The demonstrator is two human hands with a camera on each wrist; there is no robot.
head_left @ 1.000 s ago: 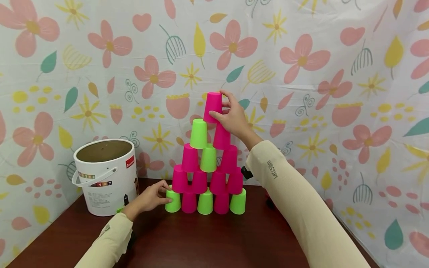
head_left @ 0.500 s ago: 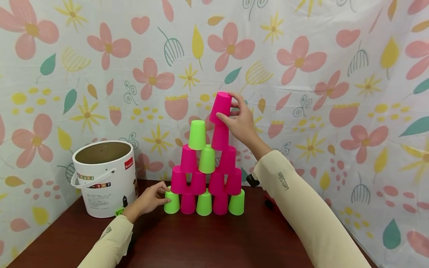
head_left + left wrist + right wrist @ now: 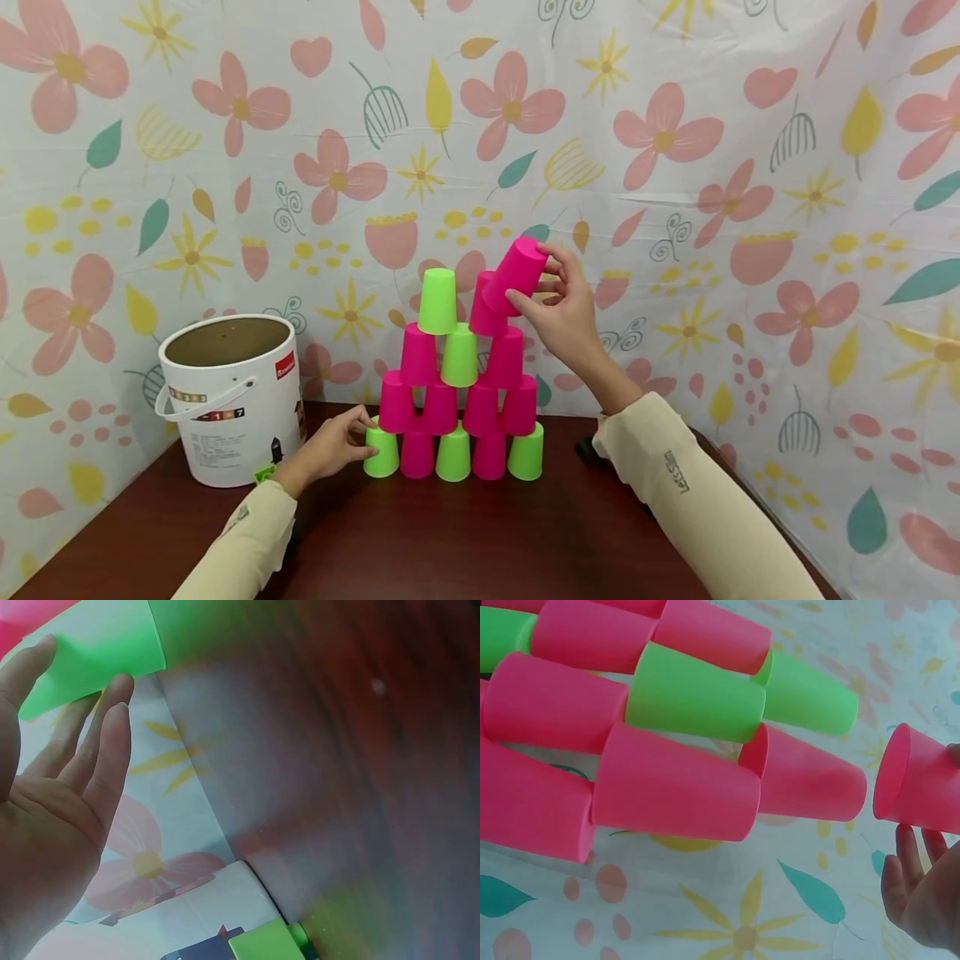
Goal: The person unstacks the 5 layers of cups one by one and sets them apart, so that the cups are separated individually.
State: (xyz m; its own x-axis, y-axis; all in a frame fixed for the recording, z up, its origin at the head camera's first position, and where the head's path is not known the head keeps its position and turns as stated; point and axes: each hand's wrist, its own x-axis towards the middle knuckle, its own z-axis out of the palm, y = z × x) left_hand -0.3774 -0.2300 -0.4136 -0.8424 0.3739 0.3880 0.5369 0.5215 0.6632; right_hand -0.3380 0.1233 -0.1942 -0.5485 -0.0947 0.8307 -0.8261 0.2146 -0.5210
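Upside-down pink and green cups form a tapering stack on the table. Its top tier has a green cup [image 3: 437, 302] on the left and a pink cup [image 3: 483, 310] on the right. Beside this pink cup, my right hand [image 3: 567, 323] holds another pink cup [image 3: 517, 273] between thumb and fingers, leaning with its base to the upper right. A narrow gap separates the two pink cups in the right wrist view. Low on the left, thumb and fingers of my left hand [image 3: 332, 450] lie on either side of the bottom row's leftmost green cup [image 3: 383, 455].
A white bucket [image 3: 225, 446] with a handle stands on the dark wooden table [image 3: 450, 542], left of the stack. Near its foot is a small green object [image 3: 265, 472]. A black item [image 3: 590, 452] lies right of the stack. A flower-patterned sheet [image 3: 675, 208] hangs behind.
My right hand has moved right and down with the pink cup, away from the stack's peak, and the cup has tilted. My left hand stays at the green cup.
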